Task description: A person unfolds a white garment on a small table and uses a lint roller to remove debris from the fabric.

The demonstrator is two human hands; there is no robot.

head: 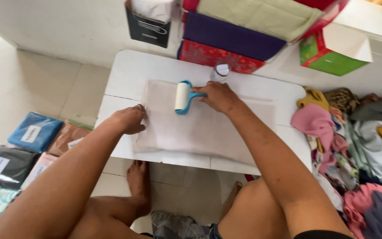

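Gripping lint roller, right hand over folded cloth

Both arms are bare from shoulder to wrist. A ring sits on a finger of the left hand. Dark patterned shorts; legs and feet are bare.

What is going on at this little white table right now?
A seated person runs a blue-handled lint roller over a folded beige cloth on the white table. The right hand grips the roller's handle; the left hand presses the cloth's left edge flat. A pile of mixed clothes lies to the right.
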